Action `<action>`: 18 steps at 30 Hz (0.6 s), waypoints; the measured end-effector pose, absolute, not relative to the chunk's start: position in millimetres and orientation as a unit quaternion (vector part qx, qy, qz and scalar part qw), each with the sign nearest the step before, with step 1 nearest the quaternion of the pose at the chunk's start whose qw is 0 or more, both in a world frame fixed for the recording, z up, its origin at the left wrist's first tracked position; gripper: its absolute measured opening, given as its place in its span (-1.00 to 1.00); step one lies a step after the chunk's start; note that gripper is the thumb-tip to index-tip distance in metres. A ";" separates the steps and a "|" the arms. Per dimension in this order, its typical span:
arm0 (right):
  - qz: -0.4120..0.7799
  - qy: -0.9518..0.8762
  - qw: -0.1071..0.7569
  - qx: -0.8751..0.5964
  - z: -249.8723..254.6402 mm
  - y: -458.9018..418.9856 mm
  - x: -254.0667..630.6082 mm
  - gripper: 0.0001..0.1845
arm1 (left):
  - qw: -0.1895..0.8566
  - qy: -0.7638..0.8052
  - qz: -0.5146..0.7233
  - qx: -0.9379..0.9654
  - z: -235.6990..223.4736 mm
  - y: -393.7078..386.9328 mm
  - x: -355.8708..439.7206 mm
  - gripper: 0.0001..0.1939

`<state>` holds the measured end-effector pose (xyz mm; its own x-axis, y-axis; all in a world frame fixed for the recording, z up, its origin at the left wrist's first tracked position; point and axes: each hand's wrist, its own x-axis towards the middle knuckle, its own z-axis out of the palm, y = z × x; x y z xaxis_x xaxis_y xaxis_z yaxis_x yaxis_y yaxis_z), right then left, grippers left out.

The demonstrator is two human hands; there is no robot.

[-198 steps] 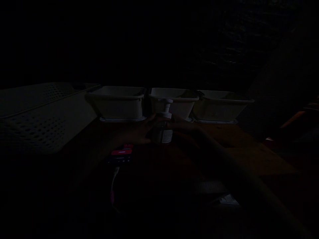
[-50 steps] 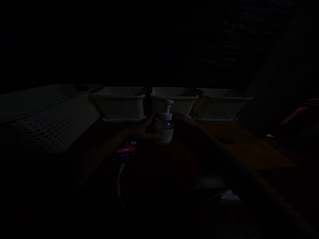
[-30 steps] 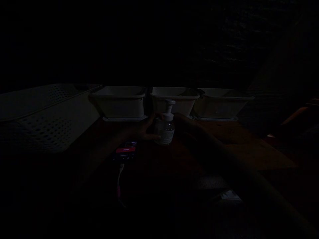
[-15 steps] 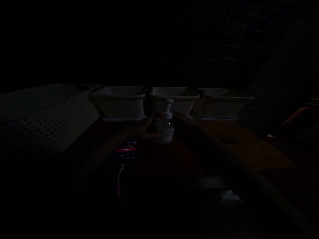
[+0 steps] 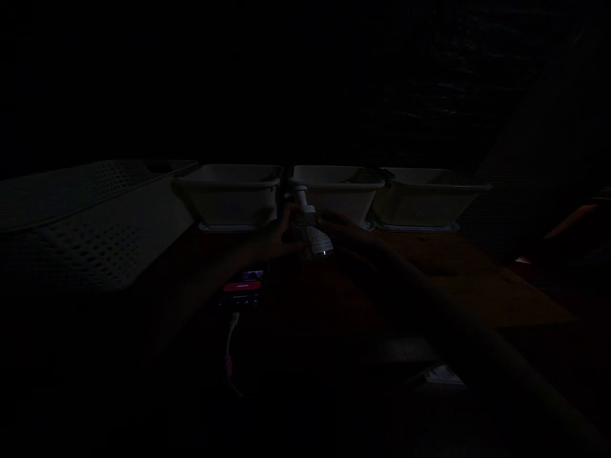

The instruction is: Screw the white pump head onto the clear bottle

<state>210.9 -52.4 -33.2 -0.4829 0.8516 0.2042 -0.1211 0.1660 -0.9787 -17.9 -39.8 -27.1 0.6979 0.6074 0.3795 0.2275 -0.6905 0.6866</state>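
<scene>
The scene is very dark. A clear pump bottle (image 5: 312,232) with a white pump head and a pale label is tilted to the left, lifted a little off the wooden table (image 5: 477,286). My left hand (image 5: 274,238) grips it from the left side. My right hand (image 5: 346,232) holds it from the right, fingers curled against the label. Both hands are in front of the middle white bin (image 5: 337,191).
Three white bins stand in a row at the back, the left bin (image 5: 231,194) and right bin (image 5: 422,197) flanking the middle one. A white perforated basket (image 5: 81,222) lies at left. A phone (image 5: 241,286) with a lit red screen and cable lies near me.
The bottle stood upright on the table with only my left hand on it; now it is tilted left and raised, and my right hand has closed on it.
</scene>
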 end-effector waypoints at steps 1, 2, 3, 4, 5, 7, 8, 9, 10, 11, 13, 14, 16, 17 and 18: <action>0.574 -0.647 0.419 -0.277 -33.0 -54.3 210.2 -0.51 | 0.309 0.244 0.304 0.867 -28.2 -38.7 -18.0 -0.24; 0.567 -0.654 0.423 -0.268 -33.1 -55.9 209.7 -0.48 | 0.303 0.248 0.305 0.868 -29.1 -37.5 -18.2 -0.24; 0.561 -0.660 0.426 -0.263 -33.5 -57.3 209.6 -0.46 | 0.290 0.252 0.308 0.871 -29.8 -36.3 -18.3 -0.26; 0.558 -0.664 0.424 -0.261 -34.1 -58.3 209.8 -0.43 | 0.272 0.254 0.310 0.875 -30.0 -35.1 -18.5 -0.30; 0.555 -0.668 0.421 -0.263 -34.6 -58.9 210.3 -0.41 | 0.251 0.255 0.313 0.880 -29.6 -34.1 -18.6 -0.35; 0.553 -0.678 0.403 -0.268 -35.3 -59.0 211.7 -0.38 | 0.206 0.253 0.316 0.891 -27.2 -32.6 -18.8 -0.48; 0.555 -0.681 0.395 -0.268 -35.3 -58.8 212.5 -0.38 | 0.188 0.252 0.320 0.894 -25.4 -32.5 -18.8 -0.53; 0.558 -0.683 0.388 -0.266 -35.1 -58.6 213.1 -0.39 | 0.173 0.254 0.328 0.894 -23.3 -32.7 -18.7 -0.56; 0.562 -0.683 0.387 -0.261 -34.6 -58.5 213.4 -0.40 | 0.162 0.257 0.339 0.890 -21.2 -33.3 -18.4 -0.57; 0.563 -0.682 0.390 -0.257 -33.9 -58.7 213.6 -0.41 | 0.158 0.261 0.352 0.885 -19.1 -34.2 -18.1 -0.57; 0.563 -0.679 0.394 -0.258 -32.2 -59.7 213.4 -0.42 | 0.162 0.269 0.379 0.871 -15.5 -36.6 -17.1 -0.57; 0.561 -0.679 0.394 -0.262 -31.2 -60.5 213.1 -0.41 | 0.165 0.270 0.393 0.863 -14.1 -37.8 -16.6 -0.57; 0.557 -0.680 0.392 -0.272 -29.5 -62.0 212.7 -0.41 | 0.168 0.265 0.420 0.851 -12.1 -39.6 -15.4 -0.60; 0.555 -0.681 0.390 -0.275 -29.0 -62.5 212.5 -0.41 | 0.168 0.264 0.431 0.847 -11.6 -40.0 -14.8 -0.62; 0.553 -0.683 0.389 -0.276 -28.7 -62.9 212.3 -0.41 | 0.168 0.266 0.440 0.841 -11.3 -40.1 -14.3 -0.65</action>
<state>212.3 -62.9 -28.7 -0.5456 0.8072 0.2255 -0.0522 0.2359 -0.9704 -14.3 -40.1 -11.3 0.4712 0.5957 0.6505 0.2996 -0.8017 0.5172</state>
